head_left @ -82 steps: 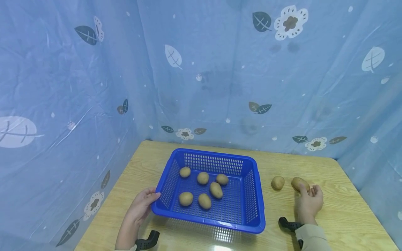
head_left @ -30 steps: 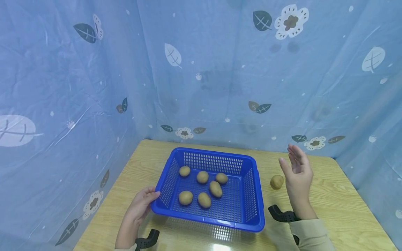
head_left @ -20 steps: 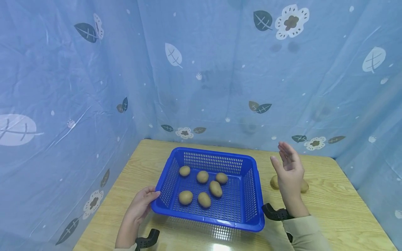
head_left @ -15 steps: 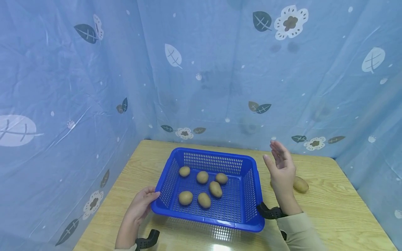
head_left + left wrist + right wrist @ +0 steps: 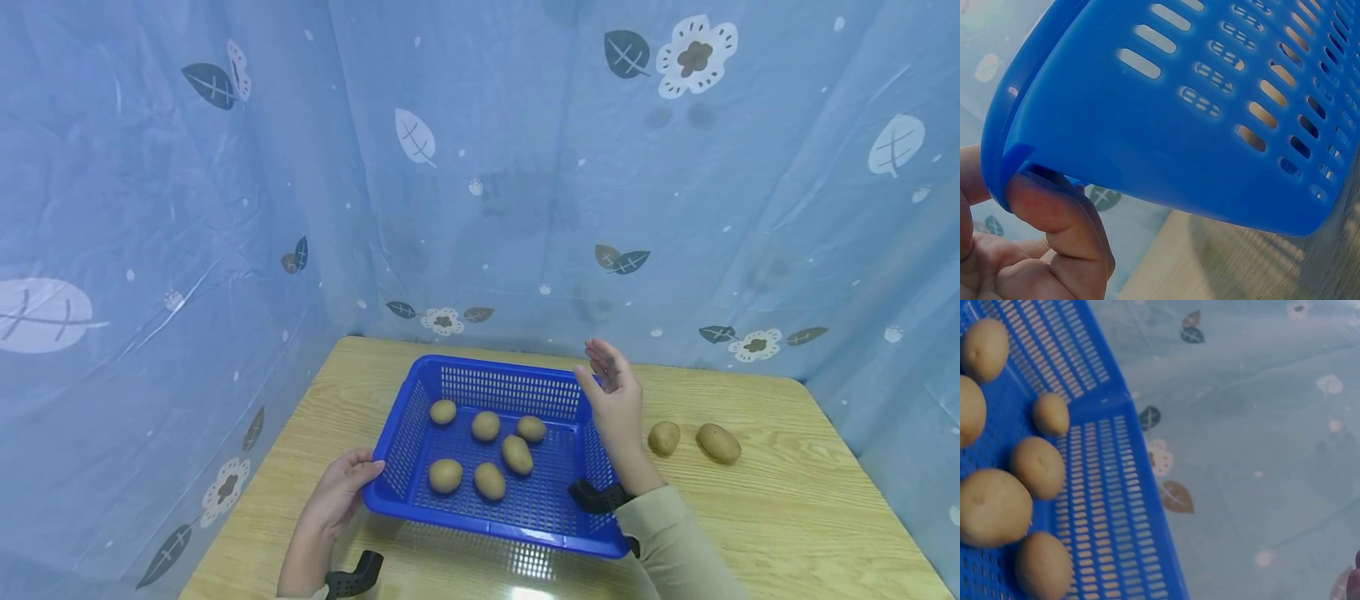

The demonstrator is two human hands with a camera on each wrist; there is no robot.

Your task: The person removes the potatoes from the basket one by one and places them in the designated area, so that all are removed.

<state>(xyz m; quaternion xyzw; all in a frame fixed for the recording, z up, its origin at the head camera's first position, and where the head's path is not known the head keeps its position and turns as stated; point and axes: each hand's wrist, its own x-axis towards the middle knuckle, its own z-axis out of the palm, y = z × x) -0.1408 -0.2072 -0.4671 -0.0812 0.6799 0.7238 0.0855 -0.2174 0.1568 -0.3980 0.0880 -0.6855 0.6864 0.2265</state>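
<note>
A blue plastic basket (image 5: 491, 527) with slotted walls sits tilted on the table, several potatoes (image 5: 516, 455) spread over its floor. My left hand (image 5: 335, 498) grips the rim at its left side; in the left wrist view the fingers (image 5: 1054, 203) curl under that rim. Raised over the basket's right wall, my right hand (image 5: 618, 412) holds nothing, its fingers extended and thumb apart. Only a sliver of that hand's fingertips (image 5: 1354, 586) shows in the right wrist view. To the right of the basket, a rounder potato (image 5: 664, 437) and a longer potato (image 5: 718, 443) lie on the table.
The light wooden table (image 5: 810, 500) reaches back to a blue patterned curtain (image 5: 510, 208), which also hangs along the left and right sides. A black wrist mount (image 5: 356, 575) sits on the left wrist, another black mount (image 5: 597, 497) on the right.
My right hand has left the longer potato on the table, risen and moved left to above the basket's right side. The left hand keeps its grip and the basket stays in place.
</note>
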